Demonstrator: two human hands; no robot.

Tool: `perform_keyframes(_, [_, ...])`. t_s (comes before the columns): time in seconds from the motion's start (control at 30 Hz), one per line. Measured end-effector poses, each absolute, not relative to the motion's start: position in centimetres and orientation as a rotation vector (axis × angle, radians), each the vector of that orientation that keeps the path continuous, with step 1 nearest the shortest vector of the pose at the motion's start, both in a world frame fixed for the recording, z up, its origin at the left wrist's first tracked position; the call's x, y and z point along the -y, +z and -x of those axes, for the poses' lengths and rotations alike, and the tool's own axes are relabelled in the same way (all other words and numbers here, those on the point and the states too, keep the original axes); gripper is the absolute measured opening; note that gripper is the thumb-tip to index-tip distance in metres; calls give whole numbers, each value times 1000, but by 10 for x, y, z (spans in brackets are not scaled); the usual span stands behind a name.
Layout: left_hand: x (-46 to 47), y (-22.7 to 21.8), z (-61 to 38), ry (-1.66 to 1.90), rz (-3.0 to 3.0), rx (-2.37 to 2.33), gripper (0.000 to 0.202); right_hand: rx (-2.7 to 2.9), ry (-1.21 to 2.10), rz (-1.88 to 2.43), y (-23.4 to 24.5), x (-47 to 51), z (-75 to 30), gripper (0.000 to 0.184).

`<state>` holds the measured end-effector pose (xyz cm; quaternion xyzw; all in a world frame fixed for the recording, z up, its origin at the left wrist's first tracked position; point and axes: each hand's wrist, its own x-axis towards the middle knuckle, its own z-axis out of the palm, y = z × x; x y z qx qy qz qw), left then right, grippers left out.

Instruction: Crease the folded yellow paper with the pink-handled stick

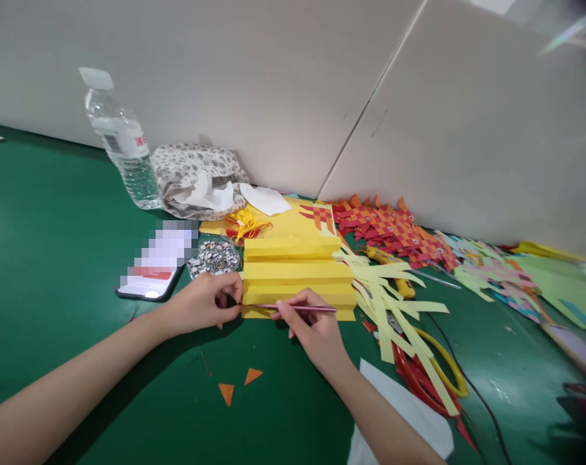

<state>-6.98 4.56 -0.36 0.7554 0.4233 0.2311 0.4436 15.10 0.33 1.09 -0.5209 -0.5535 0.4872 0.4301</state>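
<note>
Yellow folded paper (297, 273) lies in raised pleats in front of me. My right hand (316, 323) is closed around a slim, shiny pink-purple stick-like tool (322, 309), held level across the paper's near edge; its exact kind is unclear. The tool's thin end points left, toward my left hand (208, 302). At the paper's left edge, the left thumb and fingers are pinched together around a small dark piece (231, 301), too small to name. Two orange paper triangles (226, 393) lie on the green table nearer to me.
Googly eyes (215, 256) in a bag, a phone (159, 261) and a water bottle (123, 142) are at left. Behind sit a tissue pouch (196, 171) and yellow tassels (247, 224). Rightward lie pale paper strips (384, 316), red-handled scissors (411, 378) and woven paper fish (384, 226).
</note>
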Motion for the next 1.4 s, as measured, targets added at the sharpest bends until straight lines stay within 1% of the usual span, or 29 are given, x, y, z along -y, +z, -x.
perform_keyframes(0.47, [-45,-2,69,579,-1866,-1051,12,1285,1059,1293,5,-4,-159,24])
perform_keyframes(0.8, [-46,-2,69,571,-1884,-1059,11,1441,1140,1302,10,-2,-155,22])
perform_keyframes(1.0, [-45,-4,70,567,-1893,-1065,12,1281,1143,1295,6,-7,-165,26])
perform_keyframes(1.4, [-46,-3,70,564,-1886,-1075,12,1092,955,1306,10,-11,-181,23])
